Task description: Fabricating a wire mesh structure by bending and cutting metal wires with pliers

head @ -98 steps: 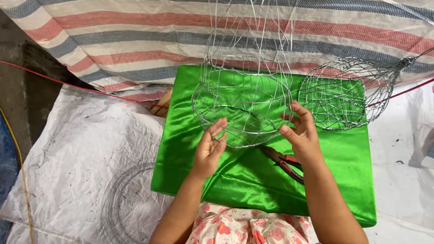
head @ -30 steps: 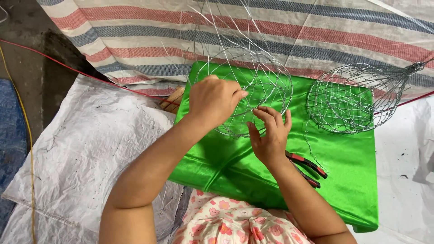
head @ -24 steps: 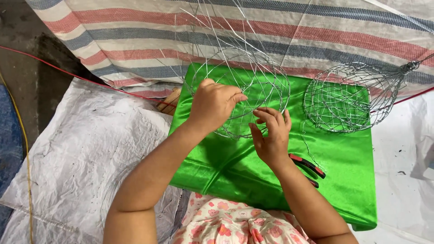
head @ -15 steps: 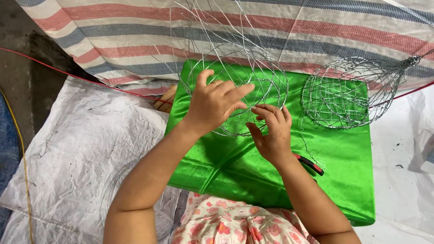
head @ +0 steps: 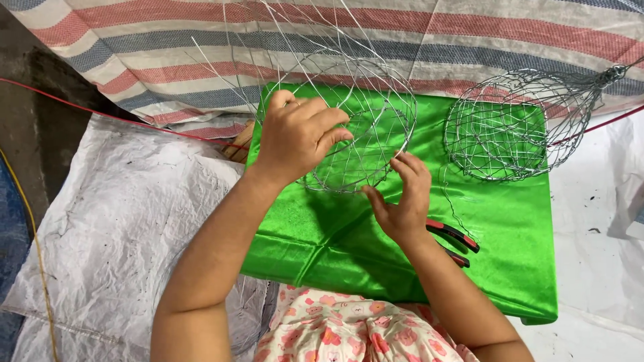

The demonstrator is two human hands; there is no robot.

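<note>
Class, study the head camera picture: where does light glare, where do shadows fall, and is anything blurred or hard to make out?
Head view: soft, even light; the green cloth shows a satin sheen along its folds; the left hand and right hand cast faint shadows on it; the thin strands of the wire basket fade against the striped tarp; overall sharp, no marked blur.

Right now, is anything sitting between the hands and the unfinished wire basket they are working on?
Nothing visible does. The left hand already grips the unfinished wire basket at its rim, and the right hand touches its near edge. The pliers lie behind the right hand on the green cloth, and the finished wire basket sits apart.
</note>
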